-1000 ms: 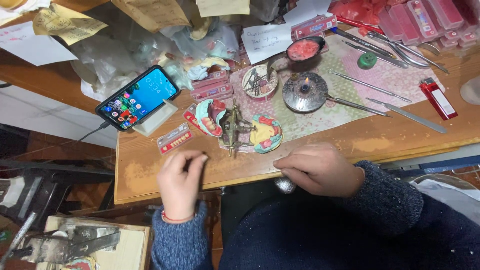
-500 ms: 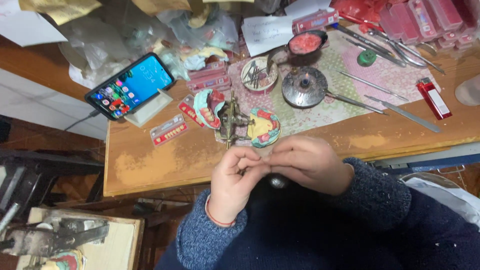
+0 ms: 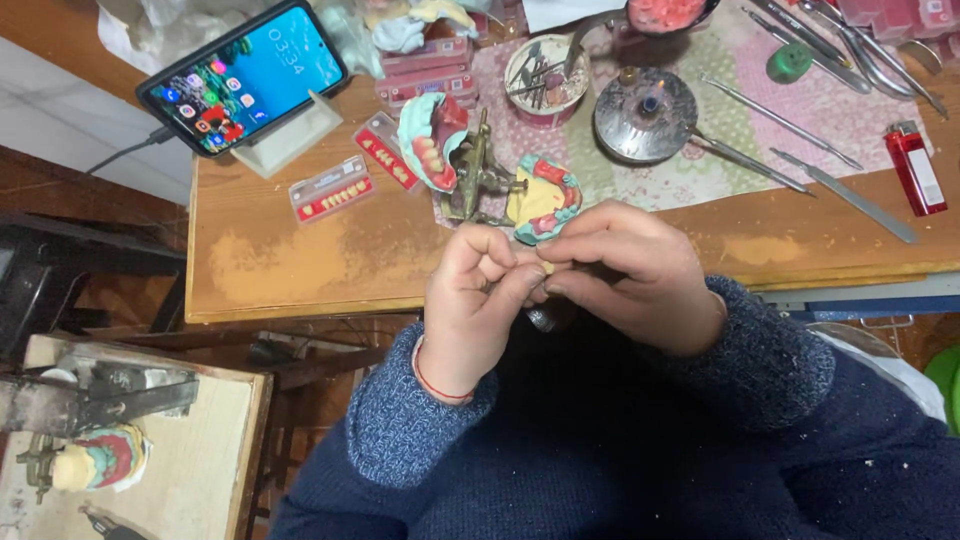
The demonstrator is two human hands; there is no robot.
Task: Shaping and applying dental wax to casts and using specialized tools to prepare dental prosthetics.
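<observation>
Both my hands meet at the table edge, fingertips pinched together on one tiny pale piece, probably an artificial tooth [image 3: 546,267]; too small to be sure. My left hand [image 3: 478,300] curls with thumb and forefinger closed narrow on it. My right hand [image 3: 628,272] closes from the other side, fingers touching the left ones. A small dark metal tool tip [image 3: 542,318] pokes out just under the pinch; I cannot tell which hand holds it.

Just beyond the grip sits the dental articulator [image 3: 476,178] with its opened teal and pink denture models [image 3: 545,196], nearly touching my knuckles. Further out left of the grip lie red tooth strips [image 3: 330,188], then a smartphone [image 3: 243,75] on a stand. Out right of the grip: round metal burner [image 3: 645,113], long wax instruments [image 3: 848,194], red lighter [image 3: 916,167] on the wooden table [image 3: 300,265].
</observation>
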